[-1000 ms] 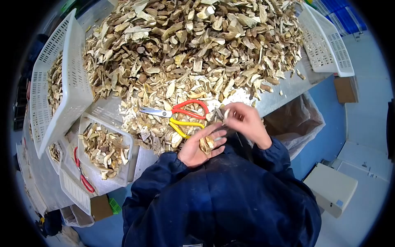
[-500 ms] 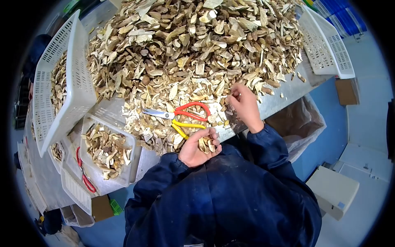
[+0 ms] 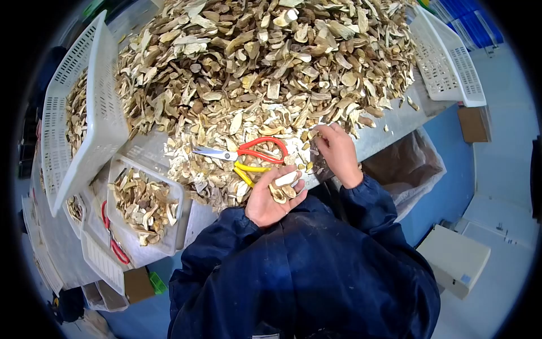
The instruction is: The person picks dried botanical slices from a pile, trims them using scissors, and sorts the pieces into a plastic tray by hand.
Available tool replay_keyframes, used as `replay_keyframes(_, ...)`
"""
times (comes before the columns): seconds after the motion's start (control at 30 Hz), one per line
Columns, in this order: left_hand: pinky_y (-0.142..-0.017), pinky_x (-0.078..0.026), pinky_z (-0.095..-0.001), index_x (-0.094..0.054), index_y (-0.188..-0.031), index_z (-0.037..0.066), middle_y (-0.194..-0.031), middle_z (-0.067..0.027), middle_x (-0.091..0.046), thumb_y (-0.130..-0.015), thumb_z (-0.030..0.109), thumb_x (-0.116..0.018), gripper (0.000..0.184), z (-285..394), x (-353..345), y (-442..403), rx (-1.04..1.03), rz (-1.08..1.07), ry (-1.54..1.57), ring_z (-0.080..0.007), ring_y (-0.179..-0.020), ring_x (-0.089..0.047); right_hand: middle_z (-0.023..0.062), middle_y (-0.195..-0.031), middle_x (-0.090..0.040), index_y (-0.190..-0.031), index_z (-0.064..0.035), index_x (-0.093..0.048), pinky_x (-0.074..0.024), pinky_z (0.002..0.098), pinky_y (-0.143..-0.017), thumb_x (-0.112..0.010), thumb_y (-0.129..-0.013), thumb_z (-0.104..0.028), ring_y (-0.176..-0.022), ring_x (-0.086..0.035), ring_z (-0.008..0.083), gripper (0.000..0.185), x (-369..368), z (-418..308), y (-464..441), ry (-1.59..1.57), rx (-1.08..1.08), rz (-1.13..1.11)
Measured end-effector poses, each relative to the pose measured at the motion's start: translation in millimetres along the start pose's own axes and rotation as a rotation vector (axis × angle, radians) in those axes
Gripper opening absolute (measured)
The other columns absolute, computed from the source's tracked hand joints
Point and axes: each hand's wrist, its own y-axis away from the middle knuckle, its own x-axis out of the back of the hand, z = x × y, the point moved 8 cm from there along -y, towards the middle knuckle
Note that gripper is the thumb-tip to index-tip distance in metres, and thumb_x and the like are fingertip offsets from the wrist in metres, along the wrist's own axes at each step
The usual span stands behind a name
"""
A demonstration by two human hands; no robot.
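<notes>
My left hand [image 3: 265,203] is palm up in front of my body, fingers curled around a few dried mushroom slices [image 3: 279,192]; one pale slice lies across the fingers. My right hand [image 3: 340,157] reaches to the near edge of the big heap of dried mushroom slices [image 3: 271,62]. Its thumb and forefinger are pinched together by small pieces, and whatever they hold is too small to make out. Between the hands and the heap lie scissors [image 3: 226,154] with one red and one yellow handle, blades pointing left, on loose slices.
A white perforated basket [image 3: 104,124] stands tilted at left, another basket [image 3: 451,68] at right. A clear tray [image 3: 183,206] holds slices; red-handled scissors [image 3: 116,248] lie beside it. Below the table edge at right is a lined bin [image 3: 420,164]. A white box [image 3: 454,257] stands lower right.
A pale slice now shows across my left fingers, and that hand is a little more spread. My right hand has shifted slightly down and right at the heap's edge.
</notes>
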Motion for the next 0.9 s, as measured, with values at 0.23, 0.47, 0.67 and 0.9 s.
replay_keyframes(0.23,-0.093,-0.046,-0.0386,-0.053,-0.118,0.009,-0.109,-0.0064,-0.061,-0.096,0.023,-0.046,0.027,2,-10,2,0.009,-0.075,-0.007,-0.0223,-0.1,-0.059,0.0111,-0.081,-0.058,-0.092,-0.0059,-0.064,-0.048,0.0364,-0.062,-0.061,-0.082,-0.012,-0.069,-0.06,0.0287,0.012,1,-2,-4,-0.142,-0.026,-0.023)
replay_keyframes(0.47,-0.092,-0.047,-0.0361,-0.05,-0.125,0.007,-0.114,-0.0055,-0.058,-0.096,0.022,-0.048,0.033,0,-13,0,-0.024,0.077,-0.095,-0.0182,-0.102,-0.057,0.0069,-0.073,-0.057,-0.096,-0.0024,-0.067,-0.0433,0.0275,-0.054,-0.067,-0.079,-0.006,-0.058,-0.056,0.0163,0.018,25,-66,39,-0.331,0.115,-0.038)
replay_keyframes(0.67,-0.083,-0.05,-0.0348,-0.058,-0.097,0.006,-0.098,-0.0063,-0.06,-0.094,0.024,-0.049,0.02,-4,-5,4,0.057,0.026,-0.009,-0.0192,-0.09,-0.059,0.0138,-0.069,-0.063,-0.087,-0.005,-0.067,-0.0482,0.0356,-0.056,-0.066,-0.081,-0.024,-0.061,-0.062,0.0294,0.02,26,-31,18,-0.192,-0.133,-0.003)
replay_keyframes(0.9,-0.077,-0.05,-0.0356,-0.056,-0.099,0.007,-0.095,-0.0073,-0.056,-0.094,0.021,-0.046,0.018,-13,-16,7,0.151,-0.082,0.0,-0.0205,-0.085,-0.055,0.017,-0.068,-0.063,-0.077,0.0008,-0.064,-0.0467,0.0402,-0.056,-0.062,-0.081,-0.025,-0.062,-0.062,0.0327,0.026,0,22,-11,0.154,-0.277,-0.003)
